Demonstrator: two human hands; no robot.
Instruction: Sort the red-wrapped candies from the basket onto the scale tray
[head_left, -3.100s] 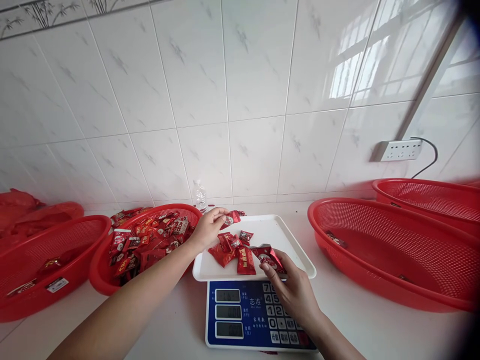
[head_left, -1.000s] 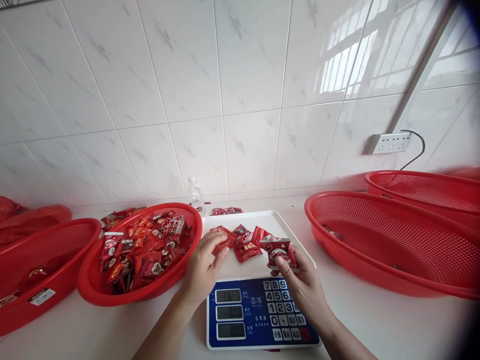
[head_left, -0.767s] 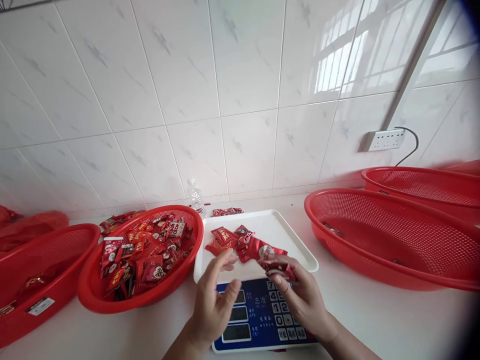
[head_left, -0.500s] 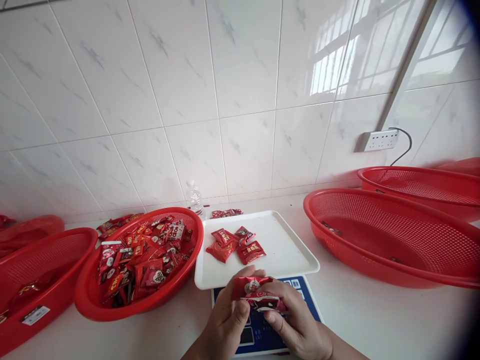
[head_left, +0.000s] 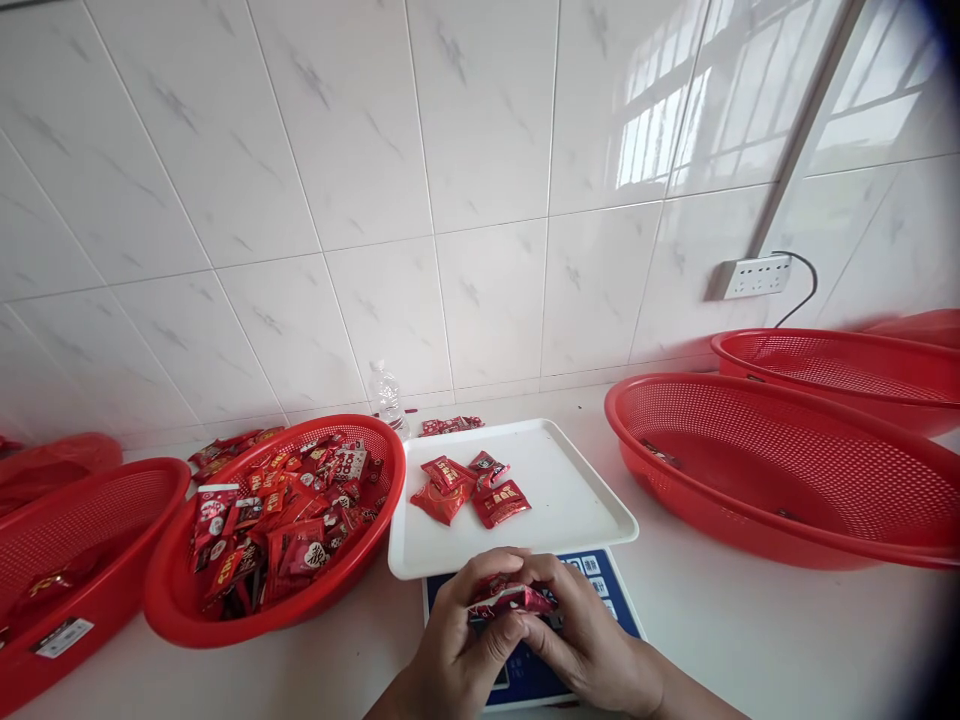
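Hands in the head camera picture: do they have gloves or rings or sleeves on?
No gloves. The left hand and the right hand are both bare, and no ring, watch or bracelet shows on them. The bits of wrist and forearm at the bottom edge of the picture are bare too, so no sleeve reaches that far down.

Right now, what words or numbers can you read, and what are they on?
None reads clearly.
Packet held by left hand and right hand: crumpled, unreadable.
Tray wrappers: too small.
Basket wrappers: too small.
Scale keys: blurred.
Sticker on left basket: too small.
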